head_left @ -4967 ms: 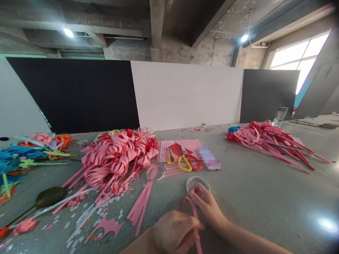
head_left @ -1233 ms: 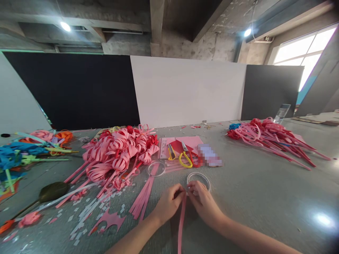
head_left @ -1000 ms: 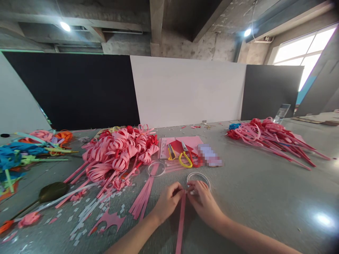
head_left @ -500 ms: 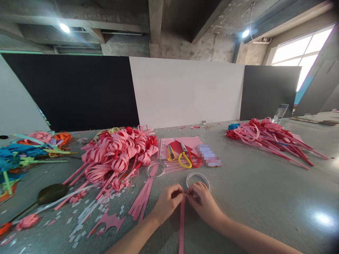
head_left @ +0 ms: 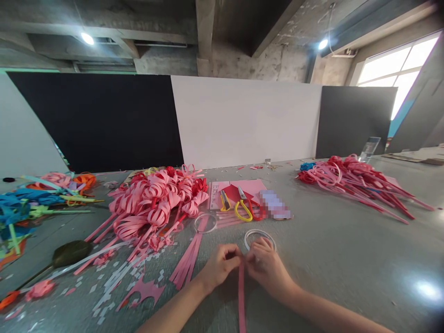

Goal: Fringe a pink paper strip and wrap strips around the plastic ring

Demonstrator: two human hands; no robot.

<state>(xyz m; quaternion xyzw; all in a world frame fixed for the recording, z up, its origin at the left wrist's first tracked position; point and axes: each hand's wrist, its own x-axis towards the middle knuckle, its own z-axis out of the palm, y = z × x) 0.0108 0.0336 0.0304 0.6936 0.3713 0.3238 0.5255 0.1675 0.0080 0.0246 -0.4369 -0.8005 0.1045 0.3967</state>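
A long pink paper strip (head_left: 242,296) hangs down toward the bottom edge from between my hands. My left hand (head_left: 224,266) pinches its top end between thumb and fingers. My right hand (head_left: 265,266) is closed right beside that end, its fingertips bunched; what they hold is too small to make out. Just behind my right hand lies a roll of tape (head_left: 248,235), partly covered by it. A second, clear ring (head_left: 196,224) rests to the left, over the upper end of a bundle of pink strips (head_left: 188,263).
Yellow-handled scissors (head_left: 243,210), a yellow cutter (head_left: 225,201) and pink sheets (head_left: 255,186) lie ahead. Pink paper loops (head_left: 156,199) are heaped left, with scraps (head_left: 147,291) below. Another pink-red pile (head_left: 350,178) sits right, a blue one (head_left: 24,201) far left.
The view has shifted slightly. My right fingertips have moved a little at the strip's top, and the strip's lower end hangs slightly further right.
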